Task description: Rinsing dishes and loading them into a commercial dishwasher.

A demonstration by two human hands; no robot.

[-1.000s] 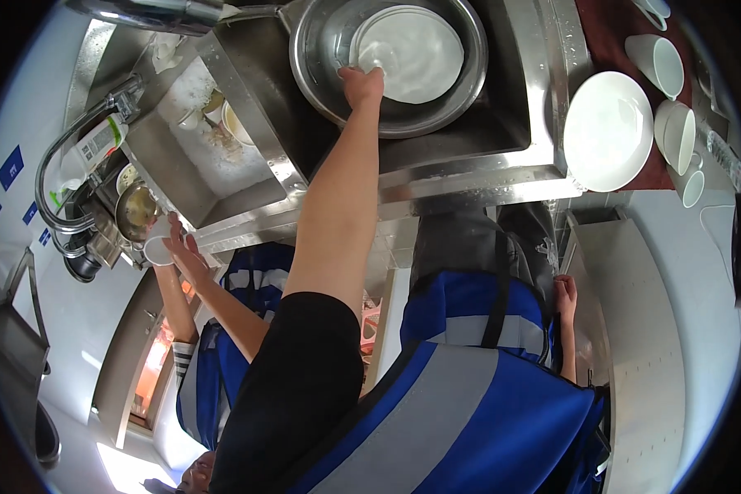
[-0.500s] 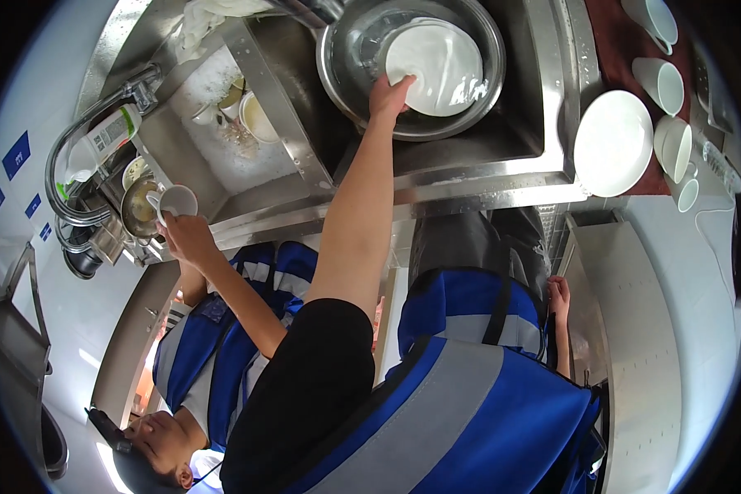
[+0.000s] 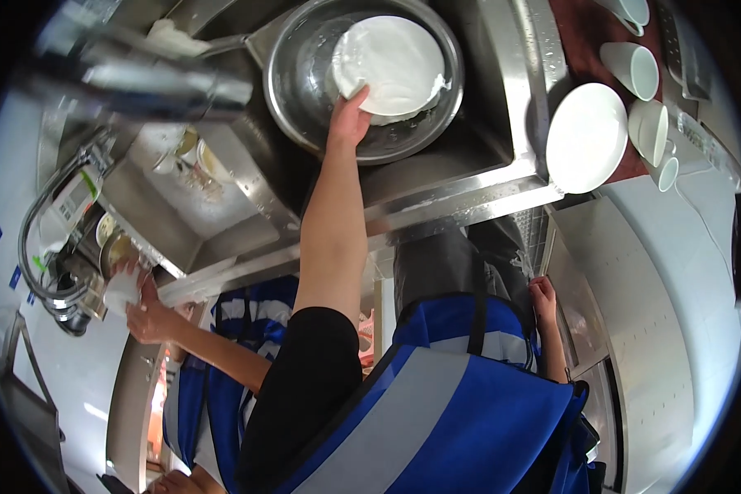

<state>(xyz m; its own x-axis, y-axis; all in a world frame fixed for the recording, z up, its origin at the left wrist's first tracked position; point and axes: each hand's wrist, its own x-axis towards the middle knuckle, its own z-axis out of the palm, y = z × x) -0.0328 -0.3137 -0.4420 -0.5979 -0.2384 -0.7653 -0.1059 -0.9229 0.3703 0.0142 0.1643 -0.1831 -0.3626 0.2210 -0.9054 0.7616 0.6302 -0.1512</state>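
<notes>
My left hand (image 3: 350,123) is closed on the near left rim of a white plate (image 3: 391,62). The plate lies tilted inside a large round steel basin (image 3: 451,111), with thumb on top and the other fingers hidden beneath. Another white edge shows just under it, too covered to name. The steel basin stands in the right-hand sink (image 3: 477,156). My right hand (image 3: 543,300) hangs low beside my dark trousers (image 3: 436,267), fingers curled in, with nothing visible in them.
A metal spout (image 3: 169,86), blurred, crosses the upper left. The left sink (image 3: 160,235) holds cups in suds. A co-worker's hand (image 3: 152,321) holds a blurred white cup (image 3: 122,292) beside it. On the right stand a large white plate (image 3: 587,138) and several white cups (image 3: 631,70).
The view has shifted, and the metal spout has swung over the left sink. My left hand still grips the plate. The co-worker's cup has moved away from the bowl, toward the counter's near side.
</notes>
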